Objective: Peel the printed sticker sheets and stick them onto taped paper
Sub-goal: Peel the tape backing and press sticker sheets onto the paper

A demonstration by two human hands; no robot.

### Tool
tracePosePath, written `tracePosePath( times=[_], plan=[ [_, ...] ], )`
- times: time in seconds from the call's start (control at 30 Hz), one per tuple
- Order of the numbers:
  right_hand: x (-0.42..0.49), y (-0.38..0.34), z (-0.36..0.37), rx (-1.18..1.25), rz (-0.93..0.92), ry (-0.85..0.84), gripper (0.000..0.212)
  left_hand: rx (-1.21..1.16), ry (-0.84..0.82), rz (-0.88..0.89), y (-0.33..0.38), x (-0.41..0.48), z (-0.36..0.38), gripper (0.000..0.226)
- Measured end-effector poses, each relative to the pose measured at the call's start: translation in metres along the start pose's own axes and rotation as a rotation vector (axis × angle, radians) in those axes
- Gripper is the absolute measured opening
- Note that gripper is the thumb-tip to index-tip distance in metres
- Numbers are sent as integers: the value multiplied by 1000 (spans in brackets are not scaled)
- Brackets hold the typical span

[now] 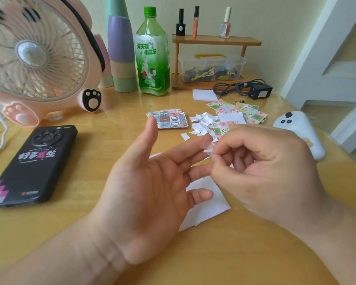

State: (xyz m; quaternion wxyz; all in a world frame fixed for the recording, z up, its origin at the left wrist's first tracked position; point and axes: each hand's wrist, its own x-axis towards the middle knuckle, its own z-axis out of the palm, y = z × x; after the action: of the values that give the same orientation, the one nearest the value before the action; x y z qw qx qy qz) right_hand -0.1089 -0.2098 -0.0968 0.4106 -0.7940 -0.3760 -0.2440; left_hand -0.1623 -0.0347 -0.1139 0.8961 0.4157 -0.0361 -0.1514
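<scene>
My left hand (150, 188) is held palm up above the table, its fingers straight and spread. My right hand (261, 171) has its fingers curled and pinches a small clear-white scrap (208, 150) at the tips of my left fingers. Under both hands lies a white paper (208, 204) on the table. Beyond them lie a stack of cartoon sticker sheets (169, 118), a heap of white peeled scraps (201, 124) and green-pink sticker sheets (237, 111).
A pink fan (37, 58) stands at the back left, a black phone (32, 165) in front of it. Stacked cups (121, 56), a green bottle (152, 56), a wooden shelf (214, 41) with a clear box, a charger (259, 91) and a white remote (300, 130) ring the table.
</scene>
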Motion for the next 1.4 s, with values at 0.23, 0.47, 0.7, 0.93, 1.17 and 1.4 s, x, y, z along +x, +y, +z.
tracePosePath(
  times=[0.23,0.47,0.7,0.93,1.17,1.4],
  plan=[
    [0,2,0,169,-49,-65,12,-129,64,-42,7,1,-3,79],
    [4,18,3,435,337,82,13,-88,296,40,18,2,-2,68],
    [16,44,9,105,462,8,23,-11,374,93,17,4,0,63],
    [14,38,3,-196,469,-187,34,747,479,225,9,3,-5,39],
    [1,10,-9,-265,400,-727,59,1248,411,287,1,0,-7,60],
    [15,-4,-1,-317,492,-841,80,1496,319,248,-1,8,-5,85]
  ],
)
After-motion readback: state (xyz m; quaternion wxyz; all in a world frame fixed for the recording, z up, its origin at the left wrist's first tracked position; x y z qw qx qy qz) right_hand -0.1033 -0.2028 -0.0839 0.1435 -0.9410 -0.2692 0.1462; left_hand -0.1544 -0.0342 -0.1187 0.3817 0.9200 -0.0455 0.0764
